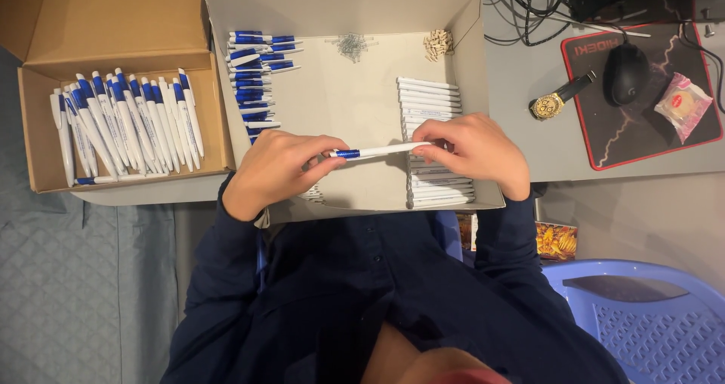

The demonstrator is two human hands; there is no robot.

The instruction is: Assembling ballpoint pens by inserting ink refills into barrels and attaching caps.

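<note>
Pen [377, 151] white, blue tip; mouse pad [642, 127] black, red-edged.

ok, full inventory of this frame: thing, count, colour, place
pen: one, white with blue end, held between both hands over the tray
tray: one, pale cardboard, centre of desk
blue pen tops: a stack, count unclear, tray's left side
white barrels: a stack, count unclear, tray's right side
springs: small pile, grey, tray's far side
small tan parts: small pile, tray's far right corner
brown box: one, left of tray
finished pens: many, white and blue, in the brown box
watch: one, gold, right of tray
mouse: one, black, on mat
mouse mat: one, black with red edge
wrapped snack: one, pinkish, on mat
chair: one, blue plastic, lower right
left hand: grips pen's blue end
right hand: grips pen's white end
</note>
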